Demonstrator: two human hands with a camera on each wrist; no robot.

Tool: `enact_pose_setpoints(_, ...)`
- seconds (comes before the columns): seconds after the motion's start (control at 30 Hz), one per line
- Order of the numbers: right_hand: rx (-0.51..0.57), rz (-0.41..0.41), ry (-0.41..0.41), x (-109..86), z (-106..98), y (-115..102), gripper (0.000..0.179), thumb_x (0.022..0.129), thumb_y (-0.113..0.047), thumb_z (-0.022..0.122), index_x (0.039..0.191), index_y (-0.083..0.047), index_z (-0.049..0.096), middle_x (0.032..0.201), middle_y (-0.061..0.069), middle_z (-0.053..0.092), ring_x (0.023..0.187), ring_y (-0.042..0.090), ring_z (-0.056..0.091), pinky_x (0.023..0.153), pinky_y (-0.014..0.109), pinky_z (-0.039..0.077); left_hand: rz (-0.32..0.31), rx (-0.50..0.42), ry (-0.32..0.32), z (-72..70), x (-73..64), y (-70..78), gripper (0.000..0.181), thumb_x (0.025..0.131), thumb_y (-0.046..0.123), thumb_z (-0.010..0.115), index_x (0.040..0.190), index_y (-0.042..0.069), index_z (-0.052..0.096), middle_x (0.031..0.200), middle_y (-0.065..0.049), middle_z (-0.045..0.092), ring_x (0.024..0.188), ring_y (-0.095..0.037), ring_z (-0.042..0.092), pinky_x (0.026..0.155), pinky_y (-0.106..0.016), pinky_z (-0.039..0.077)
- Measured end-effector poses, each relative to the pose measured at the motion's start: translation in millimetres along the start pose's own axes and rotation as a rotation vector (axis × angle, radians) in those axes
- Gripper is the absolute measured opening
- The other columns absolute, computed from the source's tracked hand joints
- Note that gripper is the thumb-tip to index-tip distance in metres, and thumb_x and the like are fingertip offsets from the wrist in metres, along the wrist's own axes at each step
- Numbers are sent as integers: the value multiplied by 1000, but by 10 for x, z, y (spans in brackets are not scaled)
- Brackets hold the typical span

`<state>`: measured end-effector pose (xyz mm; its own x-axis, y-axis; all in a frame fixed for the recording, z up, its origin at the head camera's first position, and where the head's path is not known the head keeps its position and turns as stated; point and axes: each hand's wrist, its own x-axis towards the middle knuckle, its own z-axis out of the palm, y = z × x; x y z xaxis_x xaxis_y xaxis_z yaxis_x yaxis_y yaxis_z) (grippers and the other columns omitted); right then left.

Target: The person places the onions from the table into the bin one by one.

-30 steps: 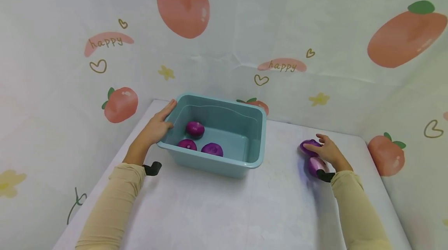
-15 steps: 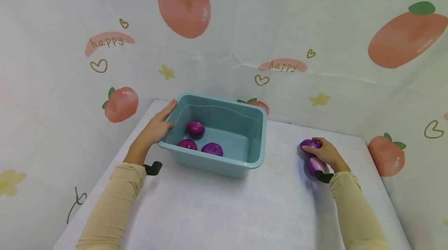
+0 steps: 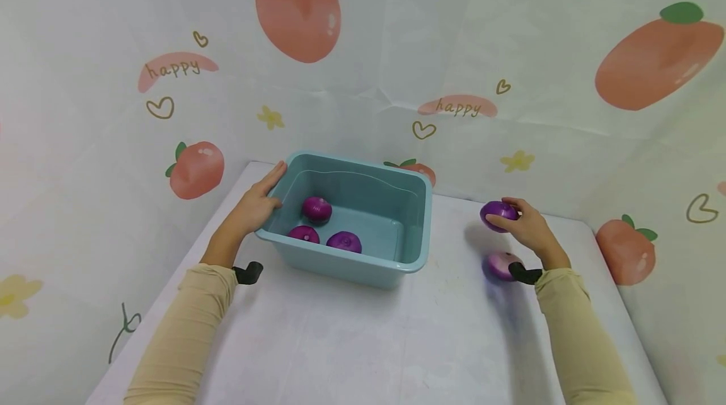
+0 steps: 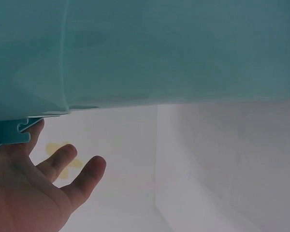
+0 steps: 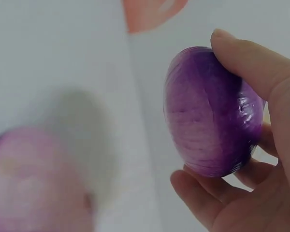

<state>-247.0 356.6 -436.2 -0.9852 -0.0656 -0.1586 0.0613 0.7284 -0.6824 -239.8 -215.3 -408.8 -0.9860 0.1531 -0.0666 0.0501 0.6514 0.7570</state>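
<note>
My right hand (image 3: 531,228) holds a purple onion (image 3: 496,216) above the table, its shadow falling on the surface below. In the right wrist view, the thumb lies along one side of the onion (image 5: 203,111) and fingers support it from beneath. Another onion, paler and pinkish (image 3: 500,266), rests on the table under the right wrist. My left hand (image 3: 252,208) grips the left rim of a light blue plastic tub (image 3: 340,271), thumb over the edge. From the left wrist, several fingers (image 4: 89,179) show spread beneath the rim. Three purple onions (image 3: 316,209) lie inside the tub.
The table (image 3: 340,342) is covered in white and meets a white backdrop cloth (image 3: 363,46) printed with fruit, hearts and flowers. The tub stands at the back left, near that cloth. A black wrist mount (image 3: 247,273) sticks out from the left sleeve, another from the right.
The right hand has closed on the farther onion and lifted it off the table. The paler onion has shifted slightly to the left. The left hand and tub stay where they were.
</note>
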Motion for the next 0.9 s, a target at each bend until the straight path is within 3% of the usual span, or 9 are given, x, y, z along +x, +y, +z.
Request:
enact_pose_setpoints(0.3,40,-132,51,24,-98,-539,82,92,-46,72,156,-8,37,150,30,47,132,47,50,104,61,45,-8,-1,-1,6,13,-15,80,94,5,43,164,30,13,174,7,6,161,-39,5,121,-74,13)
enact_pose_setpoints(0.5,41,-227,44,15,-139,-967,75,91,-40,75,154,-16,42,142,22,55,122,34,56,89,36,49,12,-11,3,3,32,2,80,94,4,42,164,28,14,174,6,7,161,-38,6,122,-72,13)
enact_pose_setpoints(0.67,63,-259,23,31,-124,-1352,72,90,-39,77,152,-22,45,145,15,55,123,31,59,85,22,50,9,-11,0,-3,38,2,80,95,3,42,164,29,14,174,6,6,161,-38,5,122,-73,13)
enact_pose_setpoints(0.9,131,-398,-22,163,66,-1843,70,89,-27,78,150,-17,47,144,12,58,120,31,61,89,24,52,-3,-23,1,9,27,-32,79,95,4,42,164,30,14,174,7,6,161,-37,5,122,-73,13)
